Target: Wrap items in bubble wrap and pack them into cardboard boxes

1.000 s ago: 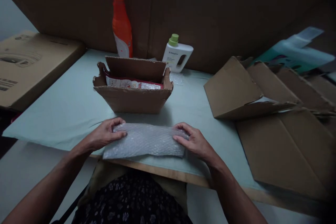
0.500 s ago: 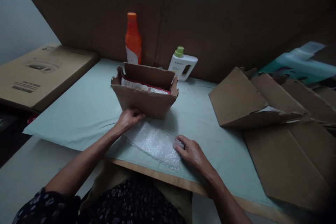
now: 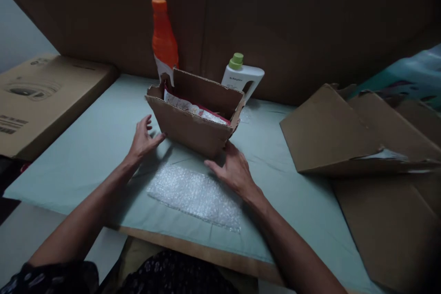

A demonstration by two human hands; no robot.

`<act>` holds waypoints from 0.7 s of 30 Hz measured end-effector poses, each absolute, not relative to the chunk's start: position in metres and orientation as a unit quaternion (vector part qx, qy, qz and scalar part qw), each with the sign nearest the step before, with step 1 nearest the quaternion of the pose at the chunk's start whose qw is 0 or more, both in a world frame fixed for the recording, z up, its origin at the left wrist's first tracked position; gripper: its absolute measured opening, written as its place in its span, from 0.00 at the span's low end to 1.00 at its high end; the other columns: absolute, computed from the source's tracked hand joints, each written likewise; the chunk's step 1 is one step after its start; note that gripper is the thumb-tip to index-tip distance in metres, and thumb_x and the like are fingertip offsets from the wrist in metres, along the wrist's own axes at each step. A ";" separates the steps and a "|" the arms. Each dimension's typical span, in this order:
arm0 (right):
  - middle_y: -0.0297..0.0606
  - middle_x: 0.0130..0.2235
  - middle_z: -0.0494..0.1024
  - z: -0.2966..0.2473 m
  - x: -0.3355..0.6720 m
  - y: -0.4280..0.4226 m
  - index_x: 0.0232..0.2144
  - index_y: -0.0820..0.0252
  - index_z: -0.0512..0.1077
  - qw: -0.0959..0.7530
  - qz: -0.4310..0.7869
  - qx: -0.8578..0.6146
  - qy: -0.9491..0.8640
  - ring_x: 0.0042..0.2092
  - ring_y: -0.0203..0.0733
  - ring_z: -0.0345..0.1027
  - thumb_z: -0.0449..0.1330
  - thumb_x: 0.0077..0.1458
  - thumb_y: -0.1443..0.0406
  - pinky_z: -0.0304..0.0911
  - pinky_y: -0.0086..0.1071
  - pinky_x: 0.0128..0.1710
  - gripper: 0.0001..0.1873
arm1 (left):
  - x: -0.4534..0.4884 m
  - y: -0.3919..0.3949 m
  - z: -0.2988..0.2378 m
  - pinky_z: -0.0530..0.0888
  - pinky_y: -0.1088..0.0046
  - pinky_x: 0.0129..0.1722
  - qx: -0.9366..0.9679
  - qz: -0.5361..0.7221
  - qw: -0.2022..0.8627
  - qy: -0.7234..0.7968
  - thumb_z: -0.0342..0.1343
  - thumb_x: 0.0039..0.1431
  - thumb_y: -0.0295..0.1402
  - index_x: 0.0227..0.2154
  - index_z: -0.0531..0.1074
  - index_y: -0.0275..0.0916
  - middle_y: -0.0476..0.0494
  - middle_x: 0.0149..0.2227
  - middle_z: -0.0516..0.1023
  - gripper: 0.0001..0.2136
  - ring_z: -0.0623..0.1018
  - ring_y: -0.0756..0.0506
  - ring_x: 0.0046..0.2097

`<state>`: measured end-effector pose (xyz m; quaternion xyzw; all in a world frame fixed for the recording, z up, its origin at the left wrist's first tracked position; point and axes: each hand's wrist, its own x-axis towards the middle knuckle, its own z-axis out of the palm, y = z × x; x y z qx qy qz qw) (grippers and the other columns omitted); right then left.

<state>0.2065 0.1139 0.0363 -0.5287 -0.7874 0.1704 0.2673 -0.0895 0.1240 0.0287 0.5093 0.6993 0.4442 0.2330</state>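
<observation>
A small open cardboard box (image 3: pixel 193 128) stands in the middle of the table, turned at an angle, with a red and white packet (image 3: pixel 193 109) inside. My left hand (image 3: pixel 143 140) is open, its fingers spread, with the thumb touching the box's left front corner. My right hand (image 3: pixel 232 167) is open too and rests against the box's lower right front. A sheet of bubble wrap (image 3: pixel 195 195) lies flat on the pale green table cover (image 3: pixel 99 147) just in front of the box, with no hand on it.
An orange bottle (image 3: pixel 163 39) and a white jug with a green cap (image 3: pixel 241 76) stand behind the box against a brown cardboard wall. Flattened cardboard boxes (image 3: pixel 344 133) pile up at the right. A large printed carton (image 3: pixel 41 96) lies at the left.
Both hands let go of the bubble wrap, which now lies flat on the table. They moved forward to the cardboard box, which has turned at an angle.
</observation>
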 end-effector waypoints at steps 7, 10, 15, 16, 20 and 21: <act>0.54 0.47 0.79 0.034 0.212 0.193 0.52 0.65 0.69 0.248 0.231 -0.568 -0.750 0.46 0.60 0.74 0.58 0.53 0.56 0.69 0.49 0.45 0.27 | -0.074 0.170 0.020 0.76 0.63 0.41 0.557 0.471 0.299 0.616 0.61 0.52 0.33 0.52 0.69 0.39 0.40 0.46 0.77 0.23 0.76 0.41 0.46; 0.52 0.44 0.80 0.032 0.225 0.218 0.50 0.65 0.70 0.247 0.245 -0.563 -0.750 0.43 0.56 0.73 0.60 0.51 0.56 0.69 0.46 0.42 0.27 | -0.060 0.176 0.024 0.76 0.62 0.43 0.558 0.454 0.276 0.637 0.61 0.54 0.32 0.55 0.68 0.39 0.40 0.47 0.77 0.24 0.76 0.42 0.44; 0.52 0.49 0.79 0.030 0.237 0.204 0.55 0.64 0.68 0.267 0.301 -0.532 -0.745 0.43 0.52 0.74 0.59 0.53 0.56 0.69 0.43 0.42 0.30 | -0.065 0.143 0.027 0.75 0.61 0.47 0.550 0.409 0.291 0.667 0.58 0.58 0.32 0.62 0.62 0.40 0.35 0.55 0.75 0.28 0.77 0.41 0.49; 0.53 0.51 0.79 0.029 0.241 0.195 0.58 0.64 0.67 0.273 0.307 -0.528 -0.743 0.44 0.52 0.74 0.59 0.54 0.55 0.69 0.43 0.42 0.31 | -0.069 0.131 0.027 0.75 0.60 0.48 0.548 0.391 0.285 0.683 0.58 0.58 0.34 0.64 0.60 0.40 0.33 0.56 0.74 0.30 0.77 0.40 0.49; 0.53 0.52 0.78 0.026 0.260 0.152 0.58 0.64 0.68 0.263 0.292 -0.546 -0.740 0.47 0.52 0.75 0.60 0.56 0.56 0.69 0.45 0.47 0.31 | -0.088 0.078 0.025 0.73 0.57 0.51 0.596 0.289 0.228 0.713 0.57 0.57 0.41 0.59 0.68 0.34 0.32 0.51 0.76 0.28 0.76 0.37 0.50; 0.52 0.51 0.79 0.026 0.265 0.142 0.56 0.64 0.70 0.249 0.289 -0.550 -0.743 0.47 0.51 0.75 0.59 0.56 0.57 0.69 0.45 0.48 0.27 | -0.091 0.068 0.025 0.72 0.56 0.52 0.617 0.266 0.219 0.708 0.56 0.57 0.42 0.55 0.71 0.33 0.32 0.50 0.76 0.26 0.76 0.36 0.50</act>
